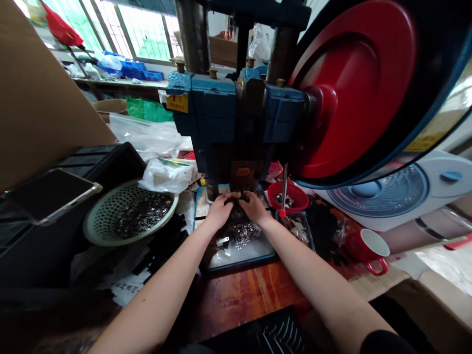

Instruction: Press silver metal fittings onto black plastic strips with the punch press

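My left hand (pixel 221 210) and my right hand (pixel 252 206) meet under the head of a blue press machine (pixel 214 110). Both have their fingers bent together around the tooling at its base; whatever they pinch is too small and too hidden to name. Just in front of them, a pile of small shiny metal pieces (pixel 244 233) lies on the press's base plate (pixel 254 251). To the left of that pile rests a flat silver strip with a hole (pixel 222 241).
A red flywheel (pixel 354 83) fills the upper right. On the left, a pale green basket (pixel 99 223) holds dark metal parts, near a phone (pixel 51 194). Right of the press stand a red bowl (pixel 300 196), a red mug (pixel 359 246) and a fan (pixel 431 177).
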Available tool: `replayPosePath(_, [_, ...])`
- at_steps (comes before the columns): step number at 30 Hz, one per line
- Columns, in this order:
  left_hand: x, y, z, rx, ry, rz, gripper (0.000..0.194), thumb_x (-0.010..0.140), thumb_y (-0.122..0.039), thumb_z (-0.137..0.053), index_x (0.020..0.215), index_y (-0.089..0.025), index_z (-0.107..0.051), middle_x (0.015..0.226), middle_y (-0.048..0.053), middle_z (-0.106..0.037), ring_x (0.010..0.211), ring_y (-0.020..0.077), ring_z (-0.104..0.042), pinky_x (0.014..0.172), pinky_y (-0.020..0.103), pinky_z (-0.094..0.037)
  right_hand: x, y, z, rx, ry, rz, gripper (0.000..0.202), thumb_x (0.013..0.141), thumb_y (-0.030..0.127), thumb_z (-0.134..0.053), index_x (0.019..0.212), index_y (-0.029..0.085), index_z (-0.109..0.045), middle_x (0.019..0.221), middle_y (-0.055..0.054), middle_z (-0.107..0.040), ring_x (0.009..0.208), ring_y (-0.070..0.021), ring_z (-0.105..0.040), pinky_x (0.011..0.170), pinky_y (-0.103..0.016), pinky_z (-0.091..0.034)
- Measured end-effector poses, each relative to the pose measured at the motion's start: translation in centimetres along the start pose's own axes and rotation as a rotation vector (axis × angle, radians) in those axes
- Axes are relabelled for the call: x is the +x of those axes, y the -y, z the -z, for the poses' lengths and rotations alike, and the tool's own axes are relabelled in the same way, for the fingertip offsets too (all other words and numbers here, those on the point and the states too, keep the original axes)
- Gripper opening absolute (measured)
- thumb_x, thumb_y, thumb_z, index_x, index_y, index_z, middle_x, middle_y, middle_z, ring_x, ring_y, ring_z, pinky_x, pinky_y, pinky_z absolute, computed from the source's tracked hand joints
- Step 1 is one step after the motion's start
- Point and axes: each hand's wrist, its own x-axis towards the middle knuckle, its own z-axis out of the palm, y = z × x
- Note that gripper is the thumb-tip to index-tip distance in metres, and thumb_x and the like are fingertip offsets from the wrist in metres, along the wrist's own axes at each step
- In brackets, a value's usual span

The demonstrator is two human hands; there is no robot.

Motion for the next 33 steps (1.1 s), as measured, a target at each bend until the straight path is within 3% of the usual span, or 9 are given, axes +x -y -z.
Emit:
replayPosePath(3, [-0.8, -0.6, 0.9, 0.028, -0.065, -0.003, 0.030, 0.077, -0.024, -0.051, 0.104, -0.017, -0.063, 0.107, 0.007, -0.064, 0.102, 0.0226, -0.056, 0.095, 0.036, -0.040, -1.1, 0.0, 1.0, -0.003, -0.061, -0.017, 0.024, 0.081, 0.025, -0.052, 0.100, 0.014, -0.061, 0.099, -0.008, -0.063, 0.090, -0.0183, -0.058, 0.083, -0.031, -0.044])
replayPosePath(6, [-3.5, -1.2, 2.8, 0.090, -0.118, -0.045, 0.029, 0.080, -0.032, -0.052, 0.102, -0.018, -0.062, 0.108, 0.007, -0.061, 0.106, 0.0235, -0.053, 0.096, 0.036, -0.037, -4.3, 0.5, 3.4, -0.072, -0.110, 0.028, 0.022, 0.085, 0.028, -0.048, 0.099, 0.017, -0.062, 0.097, -0.006, -0.063, 0.087, -0.0174, -0.059, 0.080, -0.030, -0.044])
replayPosePath(9, [-7.7, -1.0, 4.7, 0.298, -0.059, -0.226, 0.021, 0.084, -0.031, -0.048, 0.090, -0.021, -0.065, 0.097, 0.005, -0.063, 0.098, 0.0224, -0.055, 0.092, 0.034, -0.039, -8.9, 1.1, 5.5, -0.249, 0.089, 0.115, 0.020, 0.088, 0.026, -0.046, 0.094, 0.022, -0.065, 0.093, -0.004, -0.066, 0.090, -0.0178, -0.058, 0.082, -0.030, -0.043])
replayPosePath(12, [-12.0, 0.1, 5.5, 0.442, 0.012, -0.278, 0.020, 0.084, -0.029, -0.049, 0.091, -0.022, -0.066, 0.097, 0.006, -0.062, 0.097, 0.0228, -0.054, 0.089, 0.035, -0.039, -13.0, 1.1, 5.7, -0.421, 0.275, 0.199, 0.022, 0.089, 0.025, -0.045, 0.102, 0.022, -0.064, 0.093, -0.005, -0.066, 0.089, -0.0190, -0.057, 0.080, -0.032, -0.043])
replayPosePath(16, [-15.4, 2.1, 4.9, 0.594, 0.077, -0.323, 0.025, 0.083, -0.031, -0.053, 0.102, -0.024, -0.066, 0.102, 0.008, -0.062, 0.098, 0.0248, -0.054, 0.091, 0.039, -0.039, -15.8, 0.1, 4.1, -0.600, 0.257, 0.330, 0.022, 0.088, 0.028, -0.050, 0.106, 0.023, -0.063, 0.095, -0.008, -0.063, 0.089, -0.0215, -0.054, 0.078, -0.035, -0.041])
replayPosePath(20, [-16.3, 3.3, 3.8, 0.710, 0.079, -0.410, 0.034, 0.082, -0.035, -0.056, 0.114, -0.025, -0.061, 0.109, 0.009, -0.061, 0.100, 0.0262, -0.054, 0.089, 0.042, -0.039, -16.5, -1.2, 3.1, -0.608, 0.164, 0.388, 0.016, 0.088, 0.024, -0.052, 0.096, 0.024, -0.066, 0.092, -0.006, -0.062, 0.086, -0.0202, -0.052, 0.077, -0.034, -0.040])
replayPosePath(24, [-16.5, 3.7, 3.3, 0.739, -0.004, -0.500, 0.025, 0.082, -0.032, -0.059, 0.104, -0.024, -0.065, 0.105, 0.008, -0.062, 0.096, 0.0242, -0.056, 0.086, 0.041, -0.042, -16.7, -2.0, 2.9, -0.537, 0.111, 0.368, 0.014, 0.088, 0.022, -0.052, 0.094, 0.023, -0.065, 0.091, -0.005, -0.062, 0.087, -0.0191, -0.053, 0.079, -0.033, -0.041])
replayPosePath(30, [-16.8, 3.9, 3.1, 0.642, -0.045, -0.567, 0.017, 0.080, -0.023, -0.061, 0.096, -0.023, -0.067, 0.098, 0.006, -0.064, 0.091, 0.0218, -0.058, 0.083, 0.040, -0.044, -17.1, -2.1, 2.8, -0.505, 0.110, 0.369, 0.015, 0.088, 0.020, -0.050, 0.092, 0.022, -0.065, 0.091, -0.005, -0.062, 0.087, -0.0199, -0.053, 0.080, -0.034, -0.042])
replayPosePath(33, [-16.6, 3.8, 3.1, 0.533, -0.052, -0.561, 0.016, 0.082, -0.018, -0.059, 0.097, -0.021, -0.065, 0.099, 0.006, -0.065, 0.093, 0.0197, -0.059, 0.085, 0.036, -0.045, -15.8, -1.3, 3.1, -0.446, 0.086, 0.284, 0.015, 0.089, 0.020, -0.049, 0.091, 0.021, -0.064, 0.090, -0.005, -0.062, 0.087, -0.0198, -0.053, 0.079, -0.033, -0.043])
